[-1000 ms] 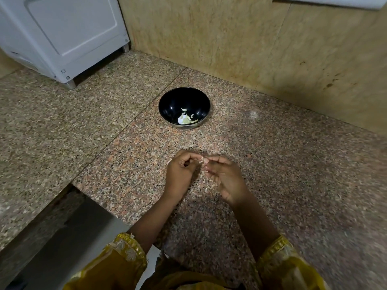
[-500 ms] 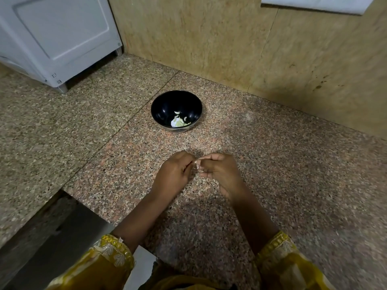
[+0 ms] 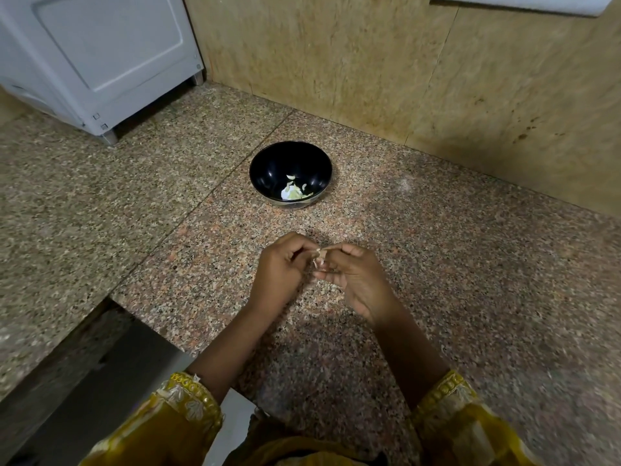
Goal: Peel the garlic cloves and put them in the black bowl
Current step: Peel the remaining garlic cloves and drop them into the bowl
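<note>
A black bowl (image 3: 268, 169) stands on the speckled granite counter, with a few pale garlic pieces (image 3: 295, 191) lying at its bottom. Nearer to me, both hands meet above the counter. My left hand (image 3: 280, 267) and my right hand (image 3: 356, 275) pinch a small garlic clove (image 3: 319, 255) between their fingertips, a bit of papery skin showing on it. Most of the clove is hidden by the fingers. The hands are in front of the bowl and apart from it.
A white appliance (image 3: 100, 55) stands on feet at the back left. A tan stone wall (image 3: 403, 68) runs behind the bowl. The counter (image 3: 487, 280) ends at a cut-out edge at the lower left, with a lower grey surface (image 3: 100, 381) beneath.
The hands stay together on the clove, with the fingers shifting slightly as they work its skin. The camera has shifted a little; the bowl has not moved.
</note>
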